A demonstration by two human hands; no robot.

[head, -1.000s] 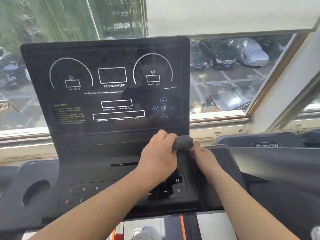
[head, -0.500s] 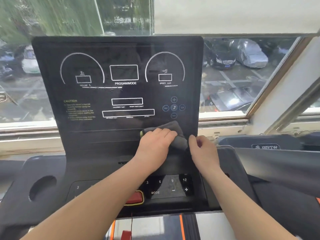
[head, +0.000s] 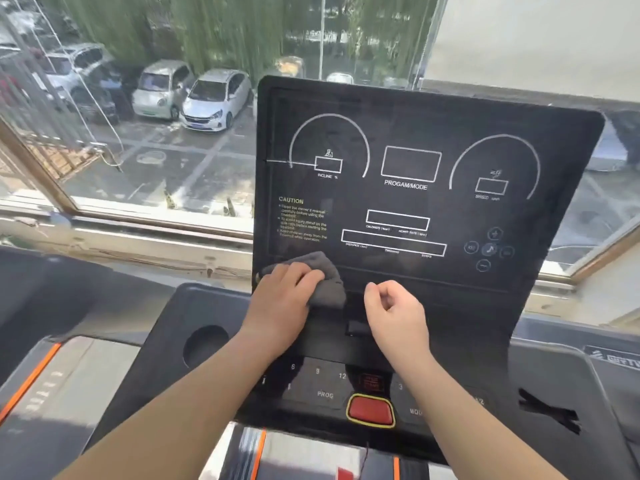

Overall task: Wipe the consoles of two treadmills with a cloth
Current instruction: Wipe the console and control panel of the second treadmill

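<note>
A black treadmill console stands upright before me, with white dial outlines and a "PROGAM/MODE" label. My left hand presses a dark grey cloth flat against the console's lower left corner, under the yellow "CAUTION" text. My right hand hovers beside it over the lower middle of the console, fingers loosely curled, holding nothing. Below the hands lies the button panel with a red stop button.
A round cup holder sits in the left tray. Parts of neighbouring treadmills show at the left and the right. Behind the console runs a window sill and a window over a car park.
My left hand has slid the cloth from the console's lower right to its lower left. My right hand has let go of the cloth. My view has swung to the left.
</note>
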